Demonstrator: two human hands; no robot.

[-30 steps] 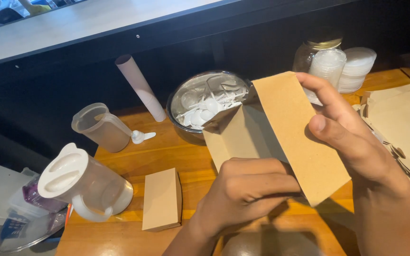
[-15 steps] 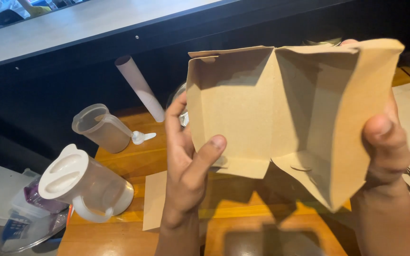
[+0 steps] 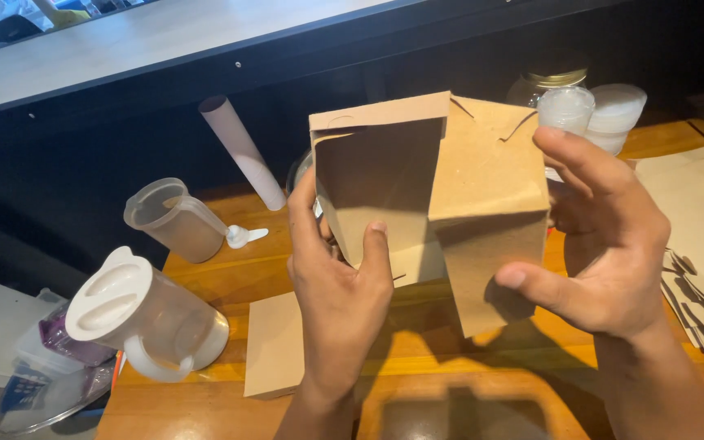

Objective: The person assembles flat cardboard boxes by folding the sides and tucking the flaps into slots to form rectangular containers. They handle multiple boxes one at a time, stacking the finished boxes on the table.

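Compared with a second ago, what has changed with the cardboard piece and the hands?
The brown cardboard box blank, flat a second ago, was spread wide and is now folded into a box shape. The left hand and right hand shifted their grips. The jugs and flat card stayed put.

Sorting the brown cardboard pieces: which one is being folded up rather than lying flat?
The cardboard box blank, held in the air by the left hand and right hand. The folded piece and the stack lie on the table.
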